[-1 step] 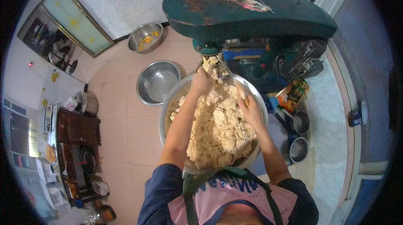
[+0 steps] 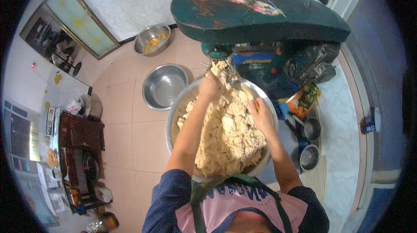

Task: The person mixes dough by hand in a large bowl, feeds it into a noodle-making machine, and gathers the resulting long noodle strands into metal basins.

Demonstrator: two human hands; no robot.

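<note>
A large steel bowl (image 2: 174, 139) in front of me holds a heap of crumbly, pale yellow dough (image 2: 234, 124). My left hand (image 2: 209, 85) is closed at the far side, against a clump of dough (image 2: 222, 71) hanging below the green mixer head (image 2: 215, 50); its fingertips are partly hidden. My right hand (image 2: 262, 114) rests inside the right part of the bowl, its fingers wrapped round a light, wooden-looking handle (image 2: 248, 93). The working end of that tool cannot be made out against the dough.
The green mixer housing (image 2: 260, 18) overhangs the bowl's far side. An empty steel basin (image 2: 150, 87) stands on the floor to the left, another with orange pieces (image 2: 138, 47) behind it. Small metal pots (image 2: 309, 157) and a colourful packet (image 2: 308, 100) lie at the right.
</note>
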